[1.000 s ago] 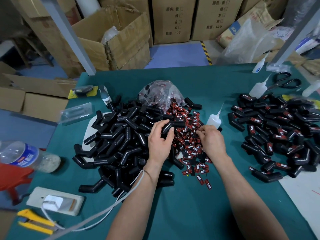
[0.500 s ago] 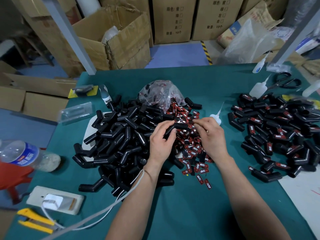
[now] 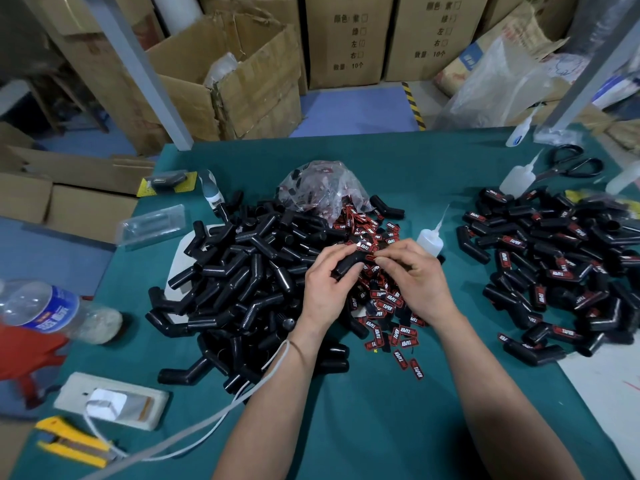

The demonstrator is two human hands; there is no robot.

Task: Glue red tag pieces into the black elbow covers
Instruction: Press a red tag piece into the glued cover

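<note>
My left hand [image 3: 327, 285] grips a black elbow cover [image 3: 348, 264] above the heap of loose red tags [image 3: 384, 303]. My right hand [image 3: 414, 278] pinches a red tag [image 3: 367, 247] against the top of that cover. A large pile of plain black elbow covers [image 3: 242, 282] lies to the left of my hands. A second pile of covers with red tags on them [image 3: 561, 271] lies at the right. A small white glue bottle [image 3: 429, 239] with a long nozzle stands just beyond my right hand. A clear bag of tags [image 3: 320, 188] sits behind the heap.
On the green table [image 3: 346, 427] lie a power strip [image 3: 110, 400], a yellow cutter [image 3: 69, 441], a water bottle [image 3: 52, 313], more glue bottles [image 3: 517, 176] and scissors [image 3: 571, 164]. A white cable [image 3: 207, 434] runs from my left wrist. Cardboard boxes [image 3: 242, 74] stand behind.
My right hand rose from the tag heap with a tag and came to meet the cover in my left hand. The glue bottle is uncovered again.
</note>
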